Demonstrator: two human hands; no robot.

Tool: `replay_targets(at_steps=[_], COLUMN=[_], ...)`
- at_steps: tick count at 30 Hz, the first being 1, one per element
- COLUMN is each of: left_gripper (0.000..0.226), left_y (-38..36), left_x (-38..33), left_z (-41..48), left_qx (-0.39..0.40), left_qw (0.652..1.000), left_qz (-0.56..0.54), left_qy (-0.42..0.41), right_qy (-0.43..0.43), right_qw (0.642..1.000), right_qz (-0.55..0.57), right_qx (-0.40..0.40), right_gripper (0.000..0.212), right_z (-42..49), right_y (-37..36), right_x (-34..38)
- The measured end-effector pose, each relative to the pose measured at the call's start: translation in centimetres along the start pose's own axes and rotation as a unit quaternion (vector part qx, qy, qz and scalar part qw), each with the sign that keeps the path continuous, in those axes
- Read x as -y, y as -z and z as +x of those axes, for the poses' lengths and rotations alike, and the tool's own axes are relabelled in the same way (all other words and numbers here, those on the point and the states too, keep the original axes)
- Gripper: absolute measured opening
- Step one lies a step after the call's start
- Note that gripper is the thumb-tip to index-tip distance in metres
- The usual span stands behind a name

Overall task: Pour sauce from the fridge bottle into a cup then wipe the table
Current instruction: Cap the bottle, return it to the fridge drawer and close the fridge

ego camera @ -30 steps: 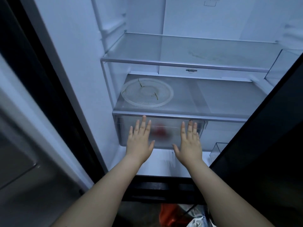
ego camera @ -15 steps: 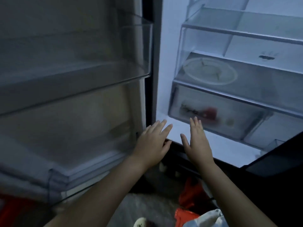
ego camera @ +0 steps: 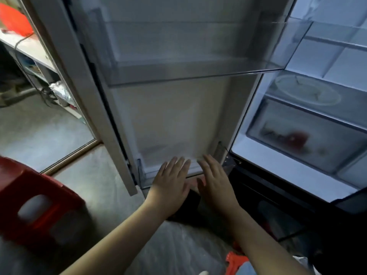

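L hand (ego camera: 170, 185) & R hand (ego camera: 216, 183) flat, fingers straight, holding nothing. Risk: no bottle seen near them, so search may stall.

Bare left forearm (ego camera: 123, 231) and left hand (ego camera: 170, 182), bare right forearm (ego camera: 264, 241) and right hand (ego camera: 216, 182), uncovered to the frame edge.

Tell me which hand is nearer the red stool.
Left. The left hand hovers to the right of the red stool, clear of it; the right hand lies farther right.
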State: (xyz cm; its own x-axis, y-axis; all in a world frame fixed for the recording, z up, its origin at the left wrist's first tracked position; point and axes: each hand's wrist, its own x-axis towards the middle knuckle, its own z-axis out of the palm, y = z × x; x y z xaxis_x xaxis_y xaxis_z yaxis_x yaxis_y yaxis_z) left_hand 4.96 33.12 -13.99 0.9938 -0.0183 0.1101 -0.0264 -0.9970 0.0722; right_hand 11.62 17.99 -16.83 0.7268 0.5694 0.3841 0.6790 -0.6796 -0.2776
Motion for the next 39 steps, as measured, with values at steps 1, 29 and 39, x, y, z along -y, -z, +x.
replay_targets(at_steps=[1,29,39], left_gripper=[0.058,0.088,0.065], left_y=[-0.2,-4.1,-3.5], left_x=[0.9,2.5,2.5], left_z=[-1.2,-12.8,-15.1], left_qx=[-0.005,-0.03,-0.162], left_qw=[1.0,0.976,0.93], left_qz=[0.003,0.021,0.075], left_qy=[0.005,-0.217,-0.322], right_qy=[0.0,-0.127,-0.19], right_qw=[1.0,0.991,0.979], right_qz=[-0.01,0.047,0.055], right_qx=[0.011,0.002,-0.053], right_gripper=[0.055,0.052,0.055], right_z=[-0.4,-10.5,-15.1], right_y=[-0.4,-0.5,-0.3], right_x=[1.3,9.5,10.2])
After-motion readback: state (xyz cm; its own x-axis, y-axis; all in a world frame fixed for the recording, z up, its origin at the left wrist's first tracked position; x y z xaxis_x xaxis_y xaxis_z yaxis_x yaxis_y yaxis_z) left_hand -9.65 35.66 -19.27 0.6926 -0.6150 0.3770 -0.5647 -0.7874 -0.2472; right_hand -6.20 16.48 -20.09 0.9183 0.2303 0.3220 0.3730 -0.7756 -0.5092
